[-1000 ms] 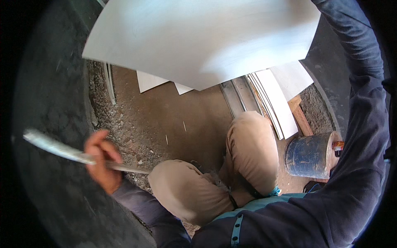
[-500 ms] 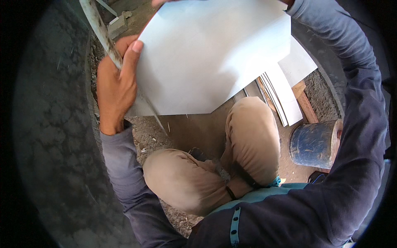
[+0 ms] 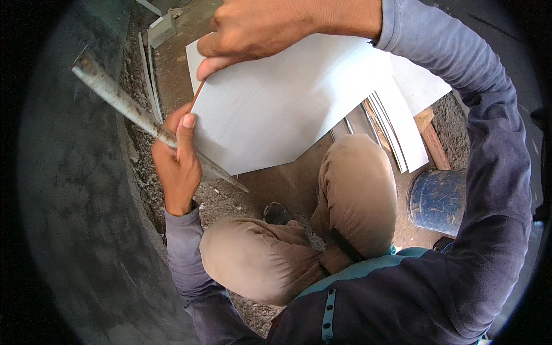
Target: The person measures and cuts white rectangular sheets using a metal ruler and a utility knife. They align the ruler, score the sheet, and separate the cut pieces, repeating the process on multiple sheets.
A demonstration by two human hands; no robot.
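Observation:
A large white tile (image 3: 287, 109) with a reddish-brown edge and an angled corner tilts in front of my knees. My left hand (image 3: 179, 164) is closed at its left edge, thumb on the white face. A long, whitish, stained bar (image 3: 115, 98) also runs through the left hand, its lower end showing below the tile. My right hand (image 3: 259, 29) reaches over the top from the right. Its fingers pinch the tile's upper left edge, just above the left hand; part of its grip is hidden.
Several white tiles (image 3: 402, 138) lean in a stack at the right, beside a piece of wood (image 3: 435, 146). A blue bucket (image 3: 437, 201) lies near my right knee. A dark wall (image 3: 75, 190) rises close on the left. Thin strips (image 3: 150, 75) and a block (image 3: 162, 30) lie far left.
My right hand has come into view at the tile's upper left edge. My left hand, the tile and the bar have moved lower, and the bar slants flatter.

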